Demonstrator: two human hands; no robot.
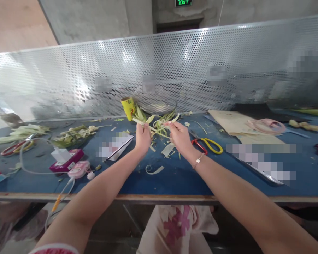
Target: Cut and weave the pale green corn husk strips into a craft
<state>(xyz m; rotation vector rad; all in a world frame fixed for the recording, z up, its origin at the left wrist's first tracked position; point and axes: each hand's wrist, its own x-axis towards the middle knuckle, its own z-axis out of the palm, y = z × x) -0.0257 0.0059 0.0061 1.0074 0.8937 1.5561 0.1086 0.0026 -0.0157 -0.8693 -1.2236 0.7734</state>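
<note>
Several pale green strips of what looks like corn husk [159, 132] cross between my two hands above the blue table. My left hand [143, 137] pinches them from the left, fingers closed. From the right, my right hand [179, 135], with a bracelet at the wrist, is closed on the other end of the strips. Beyond my hands lies a pile of green husk leaves [140, 114]. Scissors with red and yellow handles [212, 145] rest just right of my right hand. A curled strip [155, 170] lies nearer to me, among small scraps.
A yellow tube [128, 108] stands by the perforated metal divider [175, 63]. On the left are husk bundles [76, 134], more scissors [17, 147], a purple tissue pack [67, 160], a pink case [78, 169] and a cable. Brown paper [228, 121] lies at right.
</note>
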